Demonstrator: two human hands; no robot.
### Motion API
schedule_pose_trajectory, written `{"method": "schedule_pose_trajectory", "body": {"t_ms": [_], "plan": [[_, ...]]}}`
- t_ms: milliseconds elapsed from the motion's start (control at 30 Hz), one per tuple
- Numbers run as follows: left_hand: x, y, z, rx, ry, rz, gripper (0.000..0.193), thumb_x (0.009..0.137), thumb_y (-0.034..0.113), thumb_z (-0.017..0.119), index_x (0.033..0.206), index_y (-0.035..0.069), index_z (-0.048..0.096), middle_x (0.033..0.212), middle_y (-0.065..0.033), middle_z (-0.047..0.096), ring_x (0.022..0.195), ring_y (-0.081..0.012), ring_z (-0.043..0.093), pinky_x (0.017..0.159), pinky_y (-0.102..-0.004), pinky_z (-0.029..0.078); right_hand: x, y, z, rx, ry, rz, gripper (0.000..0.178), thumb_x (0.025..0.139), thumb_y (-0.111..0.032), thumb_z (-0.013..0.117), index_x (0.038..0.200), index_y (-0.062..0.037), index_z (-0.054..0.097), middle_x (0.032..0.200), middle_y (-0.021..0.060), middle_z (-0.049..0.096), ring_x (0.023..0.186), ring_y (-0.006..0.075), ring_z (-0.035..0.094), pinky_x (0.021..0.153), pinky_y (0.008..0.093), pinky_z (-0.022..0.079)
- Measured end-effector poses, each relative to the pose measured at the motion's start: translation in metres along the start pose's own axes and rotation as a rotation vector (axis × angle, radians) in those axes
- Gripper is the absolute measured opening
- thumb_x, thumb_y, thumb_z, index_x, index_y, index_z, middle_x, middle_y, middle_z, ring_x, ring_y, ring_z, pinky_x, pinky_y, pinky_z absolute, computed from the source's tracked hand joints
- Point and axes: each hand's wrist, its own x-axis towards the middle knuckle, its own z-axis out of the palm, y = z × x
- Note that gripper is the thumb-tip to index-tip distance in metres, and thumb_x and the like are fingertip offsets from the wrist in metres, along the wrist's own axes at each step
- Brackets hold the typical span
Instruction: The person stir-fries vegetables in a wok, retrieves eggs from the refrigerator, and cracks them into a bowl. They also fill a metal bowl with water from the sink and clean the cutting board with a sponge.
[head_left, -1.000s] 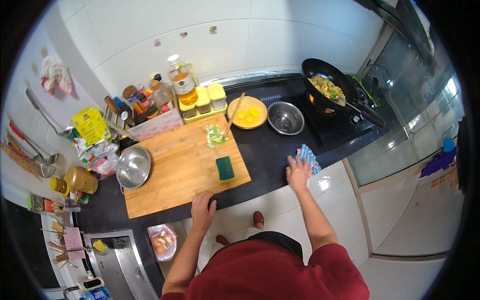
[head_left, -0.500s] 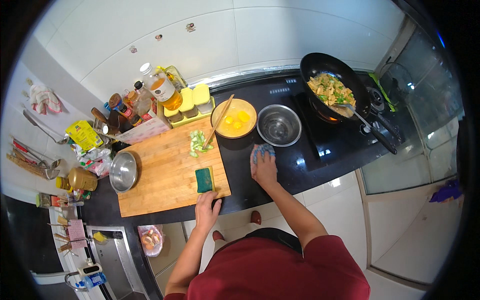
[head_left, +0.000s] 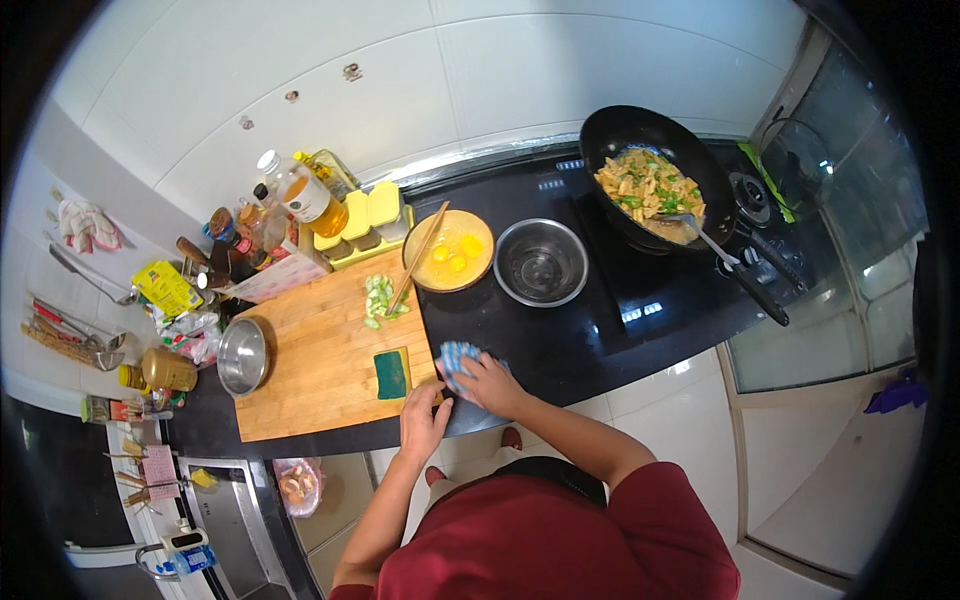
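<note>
My right hand [head_left: 490, 388] presses a blue checked cloth [head_left: 460, 362] onto the black counter, beside the cutting board's right edge. Close by, my left hand [head_left: 424, 424] rests at the front right corner of the wooden cutting board [head_left: 310, 365], its fingers stretched out and holding nothing. A green and yellow sponge [head_left: 392, 375] lies on the board just beyond that hand. Farther back on the board are chopped pale green pieces [head_left: 380, 300]. A bowl of cracked eggs [head_left: 450, 265] with wooden chopsticks [head_left: 418, 256] across it stands near the board's far right corner.
An empty metal bowl [head_left: 541, 263] sits right of the eggs. The wok [head_left: 625, 130] on the stove holds food and a spatula [head_left: 735, 265], whose handle points toward me. Another metal bowl [head_left: 243, 357] is on the board's left. Bottles [head_left: 310, 200] and yellow-lidded containers [head_left: 384, 204] line the back.
My right hand has slid left and nearer to me with the cloth, from in front of the metal bowl to the board's corner. My left hand stays at the board's front edge.
</note>
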Motion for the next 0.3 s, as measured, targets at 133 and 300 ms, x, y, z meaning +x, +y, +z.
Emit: {"method": "schedule_pose_trajectory", "body": {"t_ms": [133,300], "plan": [[0.012,0.009,0.017,-0.037,-0.054,0.063,0.028,0.083,0.008,0.069,0.109,0.001,0.062,0.103,-0.0172,0.064,0.09,-0.0302,0.061,0.079,-0.0383,0.051,-0.057,0.011,-0.033,-0.021,-0.072,0.095,0.041,0.073,-0.016,0.073,0.111,-0.0131,0.06,0.114,0.0111,0.053,0.101,0.0332,0.051,0.082,0.043,0.05],[0.025,0.02,0.041,-0.098,-0.159,0.071,0.028,0.084,0.009,0.069,0.111,0.003,0.063,0.104,-0.0172,0.064,0.09,-0.0292,0.062,0.081,-0.0387,0.05,-0.037,0.045,-0.038,-0.134,0.207,0.349,0.06,0.063,-0.02,0.081,0.117,-0.0155,0.057,0.118,0.0117,0.052,0.108,0.033,0.048,0.1,0.0447,0.04]]}}
